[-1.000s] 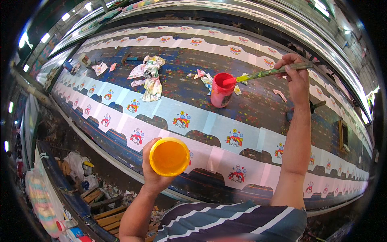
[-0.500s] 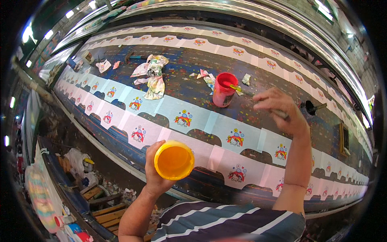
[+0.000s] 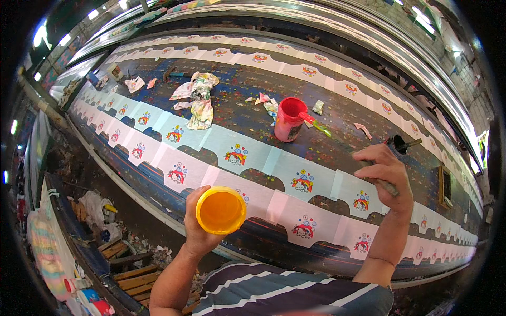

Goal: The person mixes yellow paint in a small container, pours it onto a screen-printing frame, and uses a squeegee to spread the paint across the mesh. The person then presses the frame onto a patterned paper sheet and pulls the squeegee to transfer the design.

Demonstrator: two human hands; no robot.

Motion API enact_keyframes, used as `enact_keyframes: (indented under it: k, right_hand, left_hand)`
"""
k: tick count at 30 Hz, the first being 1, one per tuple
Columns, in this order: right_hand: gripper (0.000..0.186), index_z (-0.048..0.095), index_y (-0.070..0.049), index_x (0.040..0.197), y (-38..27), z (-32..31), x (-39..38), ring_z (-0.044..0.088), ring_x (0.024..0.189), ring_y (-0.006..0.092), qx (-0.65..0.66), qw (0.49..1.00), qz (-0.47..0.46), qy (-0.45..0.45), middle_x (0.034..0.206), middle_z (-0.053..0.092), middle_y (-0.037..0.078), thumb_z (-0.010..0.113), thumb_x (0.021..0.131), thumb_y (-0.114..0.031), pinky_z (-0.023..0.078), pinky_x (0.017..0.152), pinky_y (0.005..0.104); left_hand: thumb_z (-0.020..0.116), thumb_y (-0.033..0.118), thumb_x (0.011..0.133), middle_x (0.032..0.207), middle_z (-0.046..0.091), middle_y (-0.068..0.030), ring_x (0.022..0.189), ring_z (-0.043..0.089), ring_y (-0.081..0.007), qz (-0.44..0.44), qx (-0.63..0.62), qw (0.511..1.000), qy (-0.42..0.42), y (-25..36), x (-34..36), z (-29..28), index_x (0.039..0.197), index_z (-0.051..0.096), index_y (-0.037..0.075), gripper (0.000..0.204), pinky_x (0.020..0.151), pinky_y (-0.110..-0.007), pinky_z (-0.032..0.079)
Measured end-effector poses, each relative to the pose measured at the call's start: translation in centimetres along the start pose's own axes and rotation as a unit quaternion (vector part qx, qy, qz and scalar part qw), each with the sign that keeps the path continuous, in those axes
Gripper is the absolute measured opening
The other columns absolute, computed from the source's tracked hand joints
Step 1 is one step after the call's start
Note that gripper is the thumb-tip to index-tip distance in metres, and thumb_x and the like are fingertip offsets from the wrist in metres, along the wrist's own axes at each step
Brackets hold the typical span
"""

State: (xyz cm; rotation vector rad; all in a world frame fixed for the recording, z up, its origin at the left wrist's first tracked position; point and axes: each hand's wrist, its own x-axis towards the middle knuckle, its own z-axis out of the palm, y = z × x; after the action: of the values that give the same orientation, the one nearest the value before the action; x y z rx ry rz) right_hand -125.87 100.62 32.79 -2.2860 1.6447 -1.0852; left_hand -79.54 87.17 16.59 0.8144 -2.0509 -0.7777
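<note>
Since the earlier frame, my right hand (image 3: 385, 171) has drawn back toward me, gripping the paint-stained stirring stick (image 3: 321, 128), its red end at the rim of the red tub (image 3: 285, 131) on the printing table (image 3: 240, 100); my left hand (image 3: 196, 224) clasps the yellow tub (image 3: 220, 231).

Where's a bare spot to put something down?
Bare table between the stained rag and red pot, and another patch beyond the pot, before the far printed pieces. Around the pot it's crowded: paper scraps, plus the stick in the right hand.

text: none readable | red container (image 3: 286, 125): no legible label | printed panels (image 3: 302, 180): no legible lettering
</note>
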Motion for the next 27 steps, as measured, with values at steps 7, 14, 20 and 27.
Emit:
enact_keyframes:
  k: [7,14,20,27]
  right_hand:
    - [0.012,0.076,-0.004,0.117,5.0,0.3,-2.6,0.077,0.12,0.0281,0.08,0.966,0.078,0.235,0.137,0.081,0.019,0.067,0.112,0.001,0.062,0.103,0.0417]
    - [0.017,0.07,-0.003,0.132,12.9,5.3,-2.3,0.08,0.116,0.0298,0.347,0.852,0.135,0.367,0.142,0.077,0.024,0.062,0.117,-0.005,0.066,0.099,0.0408]
    - [0.018,0.071,-0.003,0.133,15.3,8.8,-2.4,0.083,0.11,0.0313,0.428,0.791,0.176,0.401,0.139,0.079,0.023,0.061,0.119,-0.007,0.068,0.097,0.0401]
    - [0.018,0.072,-0.003,0.133,15.3,8.6,-4.8,0.083,0.109,0.0313,0.433,0.76,0.209,0.437,0.138,0.08,0.023,0.061,0.119,-0.007,0.068,0.095,0.0397]
  left_hand:
    - [0.109,0.019,0.08,0.164,0.054,-0.0161,0.152,0.059,-0.0314,0.004,-0.009,1.0,0.007,0.0,-0.1,-0.2,0.171,0.039,0.004,0.116,0.132,-0.048,0.045]
    - [0.11,0.023,0.08,0.165,0.053,-0.0154,0.152,0.058,-0.0314,-0.015,-0.007,1.0,0.014,0.1,-0.8,-0.9,0.171,0.04,0.006,0.116,0.132,-0.047,0.045]
    - [0.109,0.02,0.08,0.164,0.053,-0.0151,0.151,0.059,-0.031,-0.015,-0.008,0.999,0.029,0.3,-1.4,-1.2,0.17,0.042,0.007,0.113,0.131,-0.048,0.046]
    - [0.107,0.016,0.081,0.161,0.057,-0.0148,0.147,0.062,-0.0312,-0.021,-0.006,0.999,0.037,0.2,-2.0,-1.4,0.168,0.042,0.008,0.109,0.129,-0.048,0.047]
